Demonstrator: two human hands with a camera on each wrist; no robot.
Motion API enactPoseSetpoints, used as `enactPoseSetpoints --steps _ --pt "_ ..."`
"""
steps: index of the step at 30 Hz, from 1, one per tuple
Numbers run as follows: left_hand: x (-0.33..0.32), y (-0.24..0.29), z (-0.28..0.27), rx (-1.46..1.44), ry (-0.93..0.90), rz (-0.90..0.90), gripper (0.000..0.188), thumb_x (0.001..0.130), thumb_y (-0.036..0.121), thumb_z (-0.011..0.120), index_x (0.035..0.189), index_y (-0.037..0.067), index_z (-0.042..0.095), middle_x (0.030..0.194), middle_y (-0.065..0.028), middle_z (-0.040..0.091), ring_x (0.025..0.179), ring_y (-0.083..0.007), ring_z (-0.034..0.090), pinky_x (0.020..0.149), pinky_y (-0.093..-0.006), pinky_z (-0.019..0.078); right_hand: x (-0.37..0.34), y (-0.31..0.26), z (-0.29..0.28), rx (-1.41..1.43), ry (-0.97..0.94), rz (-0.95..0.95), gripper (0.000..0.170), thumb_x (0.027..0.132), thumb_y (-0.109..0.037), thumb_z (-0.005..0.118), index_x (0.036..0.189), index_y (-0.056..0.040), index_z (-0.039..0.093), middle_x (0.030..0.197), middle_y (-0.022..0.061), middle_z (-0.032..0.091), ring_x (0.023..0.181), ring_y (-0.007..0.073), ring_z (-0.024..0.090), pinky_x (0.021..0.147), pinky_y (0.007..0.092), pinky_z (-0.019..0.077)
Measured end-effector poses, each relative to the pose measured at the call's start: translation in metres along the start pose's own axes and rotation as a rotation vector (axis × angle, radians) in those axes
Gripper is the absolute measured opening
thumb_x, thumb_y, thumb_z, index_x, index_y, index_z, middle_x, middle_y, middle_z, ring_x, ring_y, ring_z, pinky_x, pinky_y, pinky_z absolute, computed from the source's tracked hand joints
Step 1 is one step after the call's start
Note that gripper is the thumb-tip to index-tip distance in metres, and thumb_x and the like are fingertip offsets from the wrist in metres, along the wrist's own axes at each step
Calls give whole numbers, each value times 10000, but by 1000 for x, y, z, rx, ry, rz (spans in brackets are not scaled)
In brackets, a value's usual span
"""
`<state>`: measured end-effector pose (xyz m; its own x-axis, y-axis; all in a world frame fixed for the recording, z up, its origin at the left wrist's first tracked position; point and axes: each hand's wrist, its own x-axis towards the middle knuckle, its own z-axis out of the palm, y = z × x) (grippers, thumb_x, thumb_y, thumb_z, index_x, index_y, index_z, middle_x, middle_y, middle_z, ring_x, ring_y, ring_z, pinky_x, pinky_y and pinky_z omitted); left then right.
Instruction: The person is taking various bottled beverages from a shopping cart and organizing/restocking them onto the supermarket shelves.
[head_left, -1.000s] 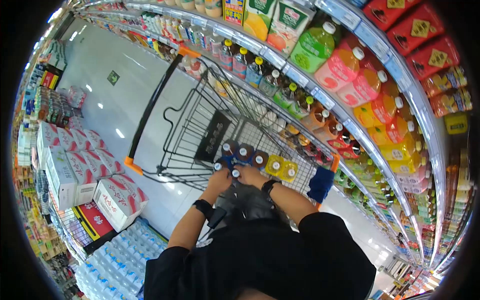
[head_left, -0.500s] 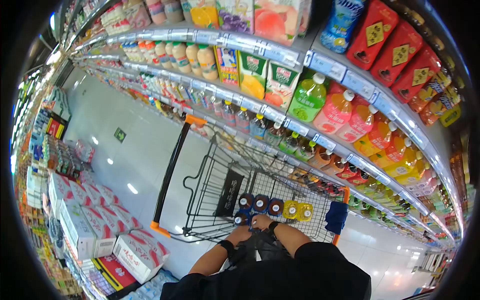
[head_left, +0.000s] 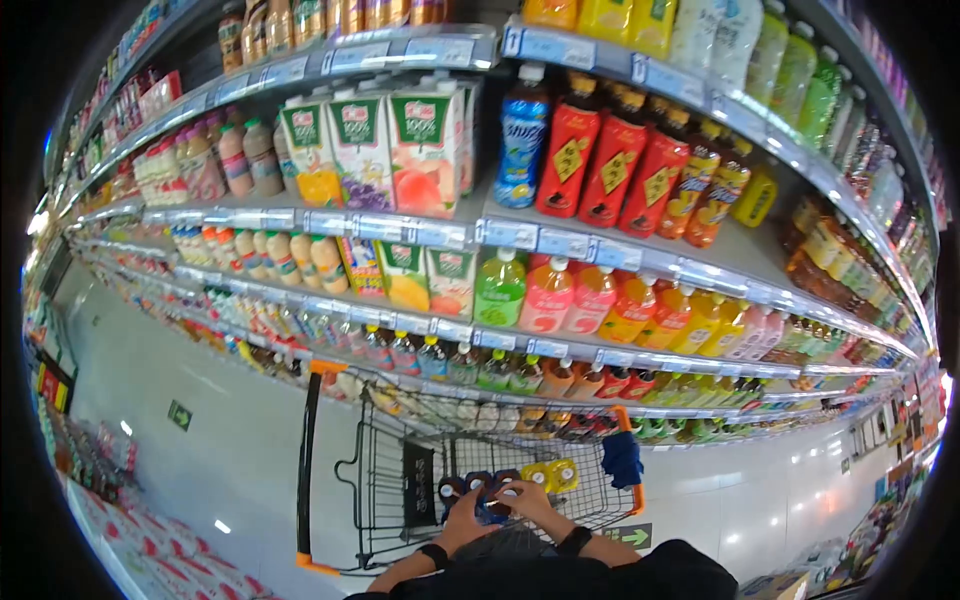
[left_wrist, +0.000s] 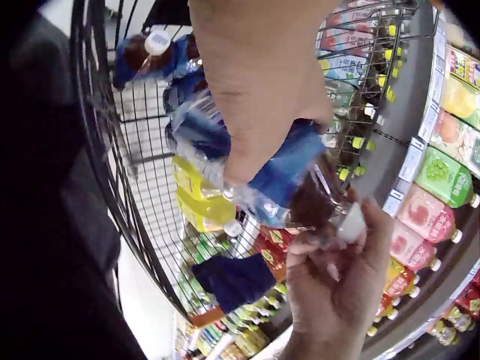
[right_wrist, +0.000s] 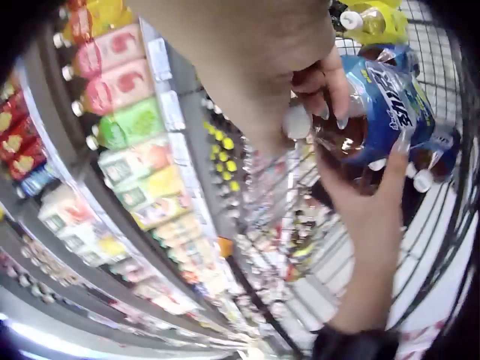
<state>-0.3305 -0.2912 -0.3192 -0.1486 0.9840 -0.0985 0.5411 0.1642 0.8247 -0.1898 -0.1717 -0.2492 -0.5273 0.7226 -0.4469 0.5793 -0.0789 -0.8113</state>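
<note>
Bright light; fisheye distortion bows the drinks shelving [head_left: 745, 250]; head-view floor tiles [head_left: 700, 480] glint toward four o'clock; right-wrist strip light [right_wrist: 24, 328] glares toward eight.

Tiered supermarket shelving [head_left: 760, 250] runs the length of the aisle, its edges fitted with rails of pale blue price labels [head_left: 510, 234]. At its foot stretches a glossy, pale floor [head_left: 250, 455], marked with a dark green floor sign [head_left: 180, 416] on one side and an arrow sign [head_left: 630, 537] on the other. White light reflections [head_left: 222, 527] speckle the polished surface.
</note>
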Motion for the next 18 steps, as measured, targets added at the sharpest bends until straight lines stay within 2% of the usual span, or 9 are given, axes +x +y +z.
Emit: enactPoseSetpoints --steps 3,6,9,11,13,14,15,16,18 --pt "14 41 -10 -107 189 89 932 595 384 805 1306 -17 355 1217 -234 478 1132 -358 484 944 -434 389 -18 -33 -18 -99 99 -154 228 739 -302 704 835 -95 700 555 29 578 514 80 565 474 235 423" --pt "27 64 -24 160 388 253 895 579 338 821 1269 -20 377 1174 -234 498 1079 -369 515 914 -438 406 -26 -50 -32 39 199 -338 171 731 -220 713 818 -74 693 623 12 604 545 57 528 499 214 416" --pt "43 106 -45 104 481 423 876 549 310 836 1231 -18 393 1145 -223 509 1030 -368 538 882 -432 424 -60 -105 -62 88 291 -433 151 727 -157 709 833 -53 683 672 -1 611 570 54 524 527 212 431" --pt "49 128 -41 -132 461 365 892 538 319 843 1235 4 383 1167 -215 487 1031 -365 523 879 -438 423 -80 -132 -81 8 305 -416 168 725 -152 708 852 -47 679 679 7 615 579 57 533 540 217 443" --pt "49 173 -54 -243 474 296 888 524 333 850 1213 9 393 1107 -204 518 974 -350 557 835 -425 454 -87 -140 -98 83 319 -572 267 719 -147 707 960 -49 649 678 37 623 562 68 545 520 222 438" --pt "61 167 -49 -44 594 397 842 524 333 844 1179 3 432 1031 -189 563 916 -345 592 807 -411 474 -93 -148 -113 -26 361 -576 313 715 -135 710 1003 -49 623 671 38 617 550 76 548 513 224 438" --pt "61 198 -57 -138 607 407 805 514 346 845 1138 -2 473 984 -177 586 887 -339 606 786 -393 485 -105 -156 -128 -137 395 -571 362 710 -123 713 1045 -48 598 663 40 611 539 84 551 507 225 438" --pt "70 195 -50 -179 606 385 757 513 310 835 1111 -2 492 986 -183 585 890 -336 603 796 -377 481 -117 -163 -145 -121 395 -603 406 703 -107 718 1076 -44 570 671 35 608 542 93 559 510 227 445" --pt "66 234 -55 -378 581 427 728 520 204 802 1136 9 467 1030 -154 587 930 -257 601 831 -361 472 -140 -160 -174 -118 448 -712 486 688 -79 727 1130 -43 529 746 44 610 549 101 566 518 232 457"
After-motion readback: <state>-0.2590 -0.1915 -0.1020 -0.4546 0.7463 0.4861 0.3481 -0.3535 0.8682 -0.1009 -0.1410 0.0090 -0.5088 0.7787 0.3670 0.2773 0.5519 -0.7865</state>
